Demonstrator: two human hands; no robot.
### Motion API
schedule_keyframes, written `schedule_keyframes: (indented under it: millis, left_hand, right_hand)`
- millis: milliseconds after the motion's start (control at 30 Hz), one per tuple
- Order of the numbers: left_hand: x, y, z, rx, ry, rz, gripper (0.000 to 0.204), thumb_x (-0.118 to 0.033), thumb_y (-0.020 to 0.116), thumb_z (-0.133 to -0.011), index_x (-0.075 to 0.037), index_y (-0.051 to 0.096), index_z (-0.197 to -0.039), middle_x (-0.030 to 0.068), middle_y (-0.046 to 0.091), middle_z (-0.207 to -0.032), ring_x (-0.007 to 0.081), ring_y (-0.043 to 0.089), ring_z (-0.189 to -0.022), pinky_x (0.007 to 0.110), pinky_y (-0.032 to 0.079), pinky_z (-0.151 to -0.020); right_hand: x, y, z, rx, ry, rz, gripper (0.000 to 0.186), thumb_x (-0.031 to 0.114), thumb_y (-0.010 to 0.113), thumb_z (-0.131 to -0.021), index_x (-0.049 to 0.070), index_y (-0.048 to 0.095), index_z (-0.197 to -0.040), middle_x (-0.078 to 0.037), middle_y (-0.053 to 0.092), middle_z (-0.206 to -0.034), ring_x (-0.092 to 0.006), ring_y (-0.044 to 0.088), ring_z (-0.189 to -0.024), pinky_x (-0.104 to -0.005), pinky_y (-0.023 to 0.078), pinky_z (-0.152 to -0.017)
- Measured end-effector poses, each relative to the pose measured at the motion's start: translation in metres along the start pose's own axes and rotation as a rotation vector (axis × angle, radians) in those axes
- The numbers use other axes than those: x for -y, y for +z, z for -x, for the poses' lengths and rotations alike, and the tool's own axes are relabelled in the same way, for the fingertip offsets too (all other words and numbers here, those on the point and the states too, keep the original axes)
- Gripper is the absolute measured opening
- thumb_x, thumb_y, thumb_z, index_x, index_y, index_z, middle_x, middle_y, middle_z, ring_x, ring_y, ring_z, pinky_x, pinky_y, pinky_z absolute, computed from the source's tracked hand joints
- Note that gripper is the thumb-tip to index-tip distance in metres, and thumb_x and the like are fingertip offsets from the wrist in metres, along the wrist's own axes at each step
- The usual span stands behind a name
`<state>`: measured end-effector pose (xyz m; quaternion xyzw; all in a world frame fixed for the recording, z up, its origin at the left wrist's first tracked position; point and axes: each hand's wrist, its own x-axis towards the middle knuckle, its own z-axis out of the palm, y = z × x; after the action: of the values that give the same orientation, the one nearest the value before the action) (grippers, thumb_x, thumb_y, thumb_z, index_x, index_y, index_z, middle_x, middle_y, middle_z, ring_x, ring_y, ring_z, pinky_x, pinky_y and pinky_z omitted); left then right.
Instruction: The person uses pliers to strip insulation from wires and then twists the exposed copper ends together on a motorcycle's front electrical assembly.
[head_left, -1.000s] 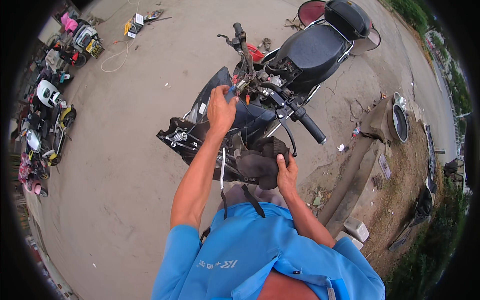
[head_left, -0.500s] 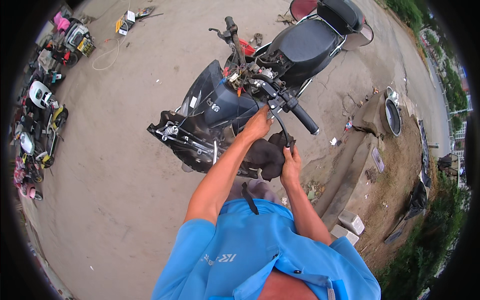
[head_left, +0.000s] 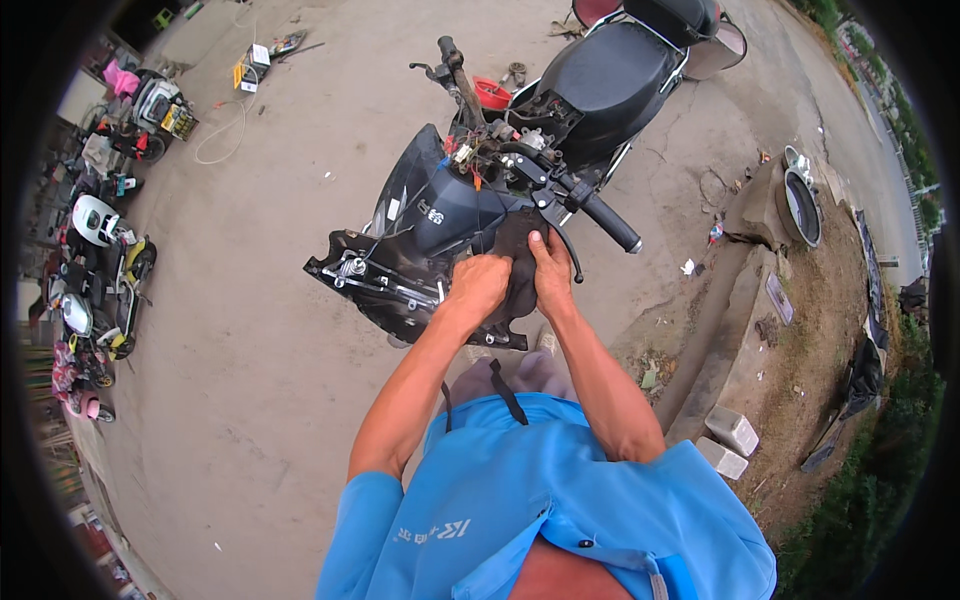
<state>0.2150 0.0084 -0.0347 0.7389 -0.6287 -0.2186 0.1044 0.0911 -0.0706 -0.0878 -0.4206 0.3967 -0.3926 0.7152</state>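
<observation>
While half a second ago it gripped higher, the left hand (head_left: pixel 481 282) now joins the right hand (head_left: pixel 549 272), fingers curled on the dark panel (head_left: pixel 515 285).

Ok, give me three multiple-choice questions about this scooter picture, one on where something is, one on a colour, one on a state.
1. Where are both hands?
A. On the seat
B. On the dark panel below the handlebar
C. On the ground

2. What colour is the person's shirt?
A. Blue
B. White
C. Green

3. How is the scooter's front?
A. Fully covered
B. Wrapped in cloth
C. Opened up, wires showing

Answers:
1 B: the left hand and right hand press on the dark panel under the handlebar.
2 A: the shirt is plain blue.
3 C: on the scooter, loose wires sit bare by the steering column.
</observation>
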Motion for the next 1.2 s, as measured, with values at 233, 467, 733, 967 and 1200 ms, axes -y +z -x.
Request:
schedule_keyframes:
  millis: [233, 467, 733, 967, 1200]
  left_hand:
    - [-0.005, -0.034, -0.008, -0.385, -0.075, 0.277, 0.020, -0.012, 0.058, -0.094, 0.000, 0.071, -0.102, 0.0208, 0.070, -0.099, 0.0415, 0.067, -0.093, 0.047, 0.053, -0.082]
    - [0.009, 0.014, -0.091, -0.340, -0.092, 0.772, 0.025, -0.013, 0.064, -0.092, 0.008, 0.071, -0.103, 0.0169, 0.072, -0.085, 0.0237, 0.067, -0.078, 0.037, 0.051, -0.073]
    - [0.027, 0.037, -0.122, -0.249, -0.182, 1.011, 0.014, 0.001, 0.058, -0.090, 0.007, 0.070, -0.096, 0.0076, 0.070, -0.085, 0.0133, 0.059, -0.074, 0.030, 0.046, -0.068]
    - [0.023, 0.017, -0.116, -0.110, -0.228, 0.955, 0.012, 0.002, 0.057, -0.091, 0.004, 0.068, -0.088, 0.0043, 0.067, -0.080, 0.0128, 0.057, -0.070, 0.028, 0.044, -0.065]
    - [0.043, 0.014, -0.129, -0.284, -0.297, 1.121, 0.011, -0.001, 0.059, -0.093, 0.005, 0.066, -0.087, 0.0031, 0.062, -0.072, 0.0107, 0.054, -0.069, 0.028, 0.041, -0.062]
  right_hand:
    - [-0.020, -0.013, -0.026, -0.051, -0.105, 0.242, 0.057, 0.031, 0.064, -0.100, -0.007, 0.050, -0.141, -0.019, 0.062, -0.134, -0.0268, 0.059, -0.121, -0.0352, 0.042, -0.108]
    - [0.015, 0.013, 0.006, -0.184, 0.035, 0.729, 0.065, 0.044, 0.054, -0.099, -0.003, 0.051, -0.144, -0.028, 0.058, -0.139, -0.0426, 0.052, -0.132, -0.0463, 0.040, -0.111]
    - [0.015, -0.001, 0.025, -0.139, 0.101, 0.798, 0.052, 0.044, 0.054, -0.101, 0.004, 0.060, -0.133, -0.024, 0.065, -0.127, -0.0436, 0.060, -0.120, -0.0495, 0.049, -0.099]
    - [-0.010, 0.015, -0.011, -0.239, -0.003, 0.652, 0.050, 0.044, 0.056, -0.099, 0.007, 0.054, -0.132, -0.027, 0.065, -0.120, -0.0476, 0.061, -0.111, -0.0533, 0.049, -0.092]
    - [-0.002, 0.010, 0.038, -0.130, -0.081, 0.862, 0.041, 0.035, 0.067, -0.093, 0.000, 0.066, -0.113, -0.029, 0.069, -0.095, -0.0456, 0.068, -0.093, -0.0533, 0.052, -0.082]
